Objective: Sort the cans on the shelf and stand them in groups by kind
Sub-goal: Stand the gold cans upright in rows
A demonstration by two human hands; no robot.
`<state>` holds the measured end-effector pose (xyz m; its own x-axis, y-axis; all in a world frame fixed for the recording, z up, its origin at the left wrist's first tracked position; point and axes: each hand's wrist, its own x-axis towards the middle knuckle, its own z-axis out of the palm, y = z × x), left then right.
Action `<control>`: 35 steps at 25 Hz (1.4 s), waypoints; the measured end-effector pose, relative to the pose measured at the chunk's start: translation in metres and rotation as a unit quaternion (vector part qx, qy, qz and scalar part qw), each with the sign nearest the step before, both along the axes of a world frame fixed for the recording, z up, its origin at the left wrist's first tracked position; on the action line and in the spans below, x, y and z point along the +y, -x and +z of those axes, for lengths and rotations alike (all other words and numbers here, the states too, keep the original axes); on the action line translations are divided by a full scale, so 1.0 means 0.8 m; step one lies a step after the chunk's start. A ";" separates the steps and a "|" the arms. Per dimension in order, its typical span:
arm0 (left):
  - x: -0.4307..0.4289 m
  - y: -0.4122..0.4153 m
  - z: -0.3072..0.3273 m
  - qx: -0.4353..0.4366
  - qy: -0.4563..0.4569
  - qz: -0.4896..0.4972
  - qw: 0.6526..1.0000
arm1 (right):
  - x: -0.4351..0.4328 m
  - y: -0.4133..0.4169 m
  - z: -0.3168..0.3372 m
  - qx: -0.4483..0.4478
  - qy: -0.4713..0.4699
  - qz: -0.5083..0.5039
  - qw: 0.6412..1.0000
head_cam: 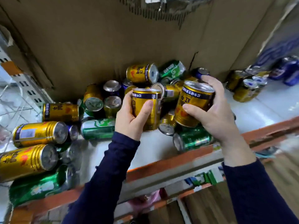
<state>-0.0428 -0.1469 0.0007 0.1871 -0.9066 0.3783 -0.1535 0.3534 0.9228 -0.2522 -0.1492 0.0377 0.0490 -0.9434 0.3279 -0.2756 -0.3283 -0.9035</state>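
Cardboard (97, 38) walls the white shelf (258, 113); a jumbled pile (142, 75) of gold, green and blue cans crowds behind both hands. Left hand (129, 118) grips one gold can (145, 110), right hand (216, 115) a second gold can (191, 105); grouped gold cans (246, 89) stand at far right.

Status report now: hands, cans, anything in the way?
Left hand grips one gold can. Right hand grips second gold can. Unsorted pile lies close behind both.
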 end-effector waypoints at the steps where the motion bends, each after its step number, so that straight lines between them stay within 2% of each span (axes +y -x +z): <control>1: -0.001 0.023 0.003 0.001 0.006 -0.022 1.000 | 0.007 0.024 0.000 -0.016 -0.002 -0.013 1.000; 5: 0.001 0.141 0.016 0.021 0.020 -0.096 0.995 | 0.033 0.145 -0.004 -0.059 -0.007 -0.063 0.996; 9: 0.007 0.276 0.020 0.024 0.033 -0.142 0.989 | 0.068 0.282 -0.019 -0.063 -0.006 -0.123 0.990; 14: -0.001 0.407 0.003 -0.104 0.035 -0.163 0.981 | 0.101 0.420 -0.054 -0.080 -0.035 -0.182 0.979; 20: -0.023 0.511 -0.033 -0.159 -0.012 -0.173 0.972 | 0.096 0.508 -0.095 -0.091 -0.083 -0.207 0.971; 23: -0.050 0.560 -0.050 -0.198 -0.027 -0.162 0.966 | 0.070 0.548 -0.113 -0.102 -0.099 -0.209 0.967; 27: -0.109 0.617 -0.062 -0.203 -0.021 -0.142 0.969 | 0.007 0.605 -0.116 -0.082 -0.099 -0.187 0.974; 32: -0.188 0.653 -0.071 -0.202 -0.053 -0.078 0.975 | -0.128 0.668 -0.105 -0.055 -0.119 -0.146 0.980; 35: -0.210 0.653 -0.076 -0.220 -0.073 -0.032 0.972 | -0.212 0.674 -0.104 0.001 -0.112 -0.117 0.987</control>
<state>-0.5653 -0.3148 -0.0597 -0.0231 -0.9612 0.2750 -0.5274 0.2454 0.8134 -0.7914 -0.3188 -0.0455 -0.1780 -0.9778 0.1105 -0.3220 -0.0482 -0.9455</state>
